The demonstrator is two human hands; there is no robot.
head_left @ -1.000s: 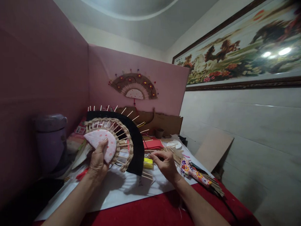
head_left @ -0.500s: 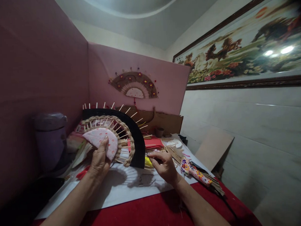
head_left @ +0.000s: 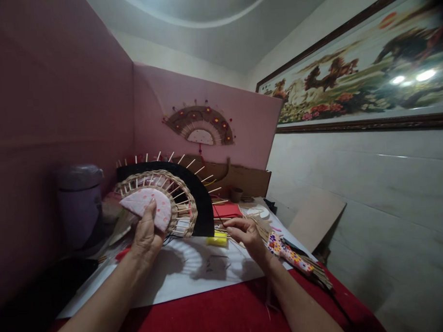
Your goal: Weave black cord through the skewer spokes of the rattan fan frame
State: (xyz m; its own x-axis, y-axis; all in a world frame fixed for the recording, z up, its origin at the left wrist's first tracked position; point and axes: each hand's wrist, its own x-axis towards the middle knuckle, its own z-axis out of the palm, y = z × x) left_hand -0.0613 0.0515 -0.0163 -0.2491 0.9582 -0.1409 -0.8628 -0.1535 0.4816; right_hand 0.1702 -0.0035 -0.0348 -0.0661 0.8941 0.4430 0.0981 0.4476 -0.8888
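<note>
My left hand grips a handmade fan by its pink, dotted half-round base, thumb on top. Woven cord bands surround the base, and a black band arches outside them, with thin wooden sticks poking past its edge. To the right of the fan, my right hand pinches a thin dark thread that runs up to the black band's outer edge. Below the band's right end, a yellow packet lies on the white sheet.
A finished fan hangs on the pink board behind. A flower-patterned object and sticks lie at the right on the red cloth. Red paper and a small pot are further back. A lidded bin stands left.
The fan has tilted slightly, its right end rising. My right hand has moved a little right, away from the black band, and more of the dark thread shows.
</note>
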